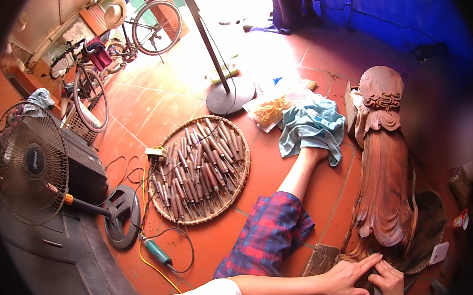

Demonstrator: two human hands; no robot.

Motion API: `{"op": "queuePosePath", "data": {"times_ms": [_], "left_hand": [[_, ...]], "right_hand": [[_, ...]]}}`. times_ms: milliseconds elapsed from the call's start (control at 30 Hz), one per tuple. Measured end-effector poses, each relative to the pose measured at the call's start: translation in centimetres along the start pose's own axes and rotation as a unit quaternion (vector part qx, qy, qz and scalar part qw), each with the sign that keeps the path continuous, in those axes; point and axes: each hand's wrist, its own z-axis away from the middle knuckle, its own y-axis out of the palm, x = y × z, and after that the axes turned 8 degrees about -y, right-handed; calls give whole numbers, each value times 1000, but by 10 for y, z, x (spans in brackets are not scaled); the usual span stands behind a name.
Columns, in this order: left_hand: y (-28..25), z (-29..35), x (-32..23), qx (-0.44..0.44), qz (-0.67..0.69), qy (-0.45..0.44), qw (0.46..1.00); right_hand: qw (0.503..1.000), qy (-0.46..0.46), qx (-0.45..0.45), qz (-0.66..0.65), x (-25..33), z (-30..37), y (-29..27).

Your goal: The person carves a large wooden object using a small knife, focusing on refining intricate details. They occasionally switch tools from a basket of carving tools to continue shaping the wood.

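A long carved wooden figure [386, 182], reddish brown with flowing folds, lies before me on the right. My left hand [350, 276] rests over its near end, fingers stretched out and tips beside the right hand. My right hand [390, 282] is closed, its fingers curled around a small dark thing that mostly hides beneath them; I cannot make out its kind. Just left of my left hand stands a rough brown wooden block [321, 260]. My bare foot, beyond a plaid trouser leg [269, 235], goes under a light blue cloth [313, 125].
A round woven tray [213, 218] holds many wooden-handled carving tools [198, 167]. Around it are a green power tool [158, 251] with cords, a standing fan [33, 161] and a pole base [230, 96]. A white phone [439, 252] lies right; bicycles [157, 28] stand far left.
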Motion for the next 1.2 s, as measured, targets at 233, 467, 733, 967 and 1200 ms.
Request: {"op": "queuePosePath", "data": {"times_ms": [233,467,733,967,1200], "left_hand": [[-11,-12,-6,-13,-38,-39,998],[-3,-20,1,-87,-60,29,994],[-26,-16,-10,-36,-50,-23,998],[-20,-3,-15,-17,-50,-31,998],[-18,5,-14,-19,-51,-42,998]], "right_hand": [[1000,14,-1,6,-3,-13,-3],[999,18,-24,-22,-18,-1,-7],[996,54,34,-66,-9,-15,-16],[992,53,52,-97,-1,-10,-20],[993,70,50,-82,9,-11,-12]]}}
